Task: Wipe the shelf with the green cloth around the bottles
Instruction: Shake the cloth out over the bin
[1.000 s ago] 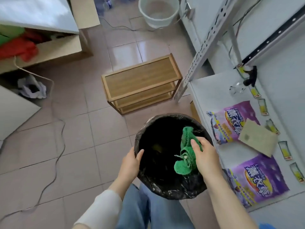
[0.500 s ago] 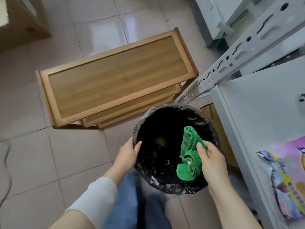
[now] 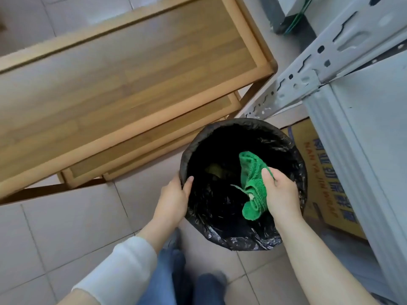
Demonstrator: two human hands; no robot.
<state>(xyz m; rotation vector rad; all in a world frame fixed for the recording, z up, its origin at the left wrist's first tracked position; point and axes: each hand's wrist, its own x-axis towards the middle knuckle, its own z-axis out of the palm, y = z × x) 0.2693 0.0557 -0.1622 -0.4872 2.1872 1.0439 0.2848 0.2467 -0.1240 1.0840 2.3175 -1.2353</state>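
My right hand (image 3: 280,193) grips the bunched green cloth (image 3: 252,183) over the mouth of a round bin lined with a black bag (image 3: 295,172). A few bits of debris cling to the cloth's lower fold. My left hand (image 3: 174,199) grips the bin's left rim, thumb inside the liner. The white metal shelf (image 3: 374,128) runs along the right edge; no bottles are in view.
A low wooden rack (image 3: 123,84) stands on the tiled floor just left of and behind the bin. A perforated grey shelf upright (image 3: 308,73) slants above the bin. A printed cardboard box (image 3: 326,172) sits under the shelf. My jeans-clad legs (image 3: 176,280) are below.
My view has dropped lower and closer to the bin, so the shelf top with its purple bags has left the frame. Both hands keep their holds on the bin and cloth.
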